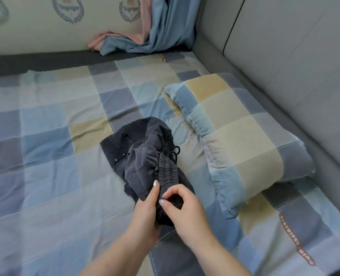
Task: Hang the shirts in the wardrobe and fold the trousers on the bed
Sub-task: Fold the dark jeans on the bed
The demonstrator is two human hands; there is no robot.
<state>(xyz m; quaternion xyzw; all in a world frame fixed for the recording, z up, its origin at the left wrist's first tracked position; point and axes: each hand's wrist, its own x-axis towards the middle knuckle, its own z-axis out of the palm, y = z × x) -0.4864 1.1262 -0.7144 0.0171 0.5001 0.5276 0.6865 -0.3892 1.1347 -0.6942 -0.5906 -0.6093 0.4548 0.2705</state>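
A crumpled pile of dark grey trousers (145,154) lies in the middle of the bed on a checked cover (51,148). Its ribbed elastic waistband with a drawstring points toward me. My left hand (146,210) grips the waistband from the left, thumb up along the fabric. My right hand (185,208) pinches the same waistband from the right, fingers curled over its edge. A second darker garment with small studs (115,146) lies under the trousers.
A checked pillow (236,140) lies right of the trousers. A blue and pink cloth (145,38) hangs in the far corner. A padded grey headboard (284,56) runs along the right, and a printed padded panel (45,24) along the back.
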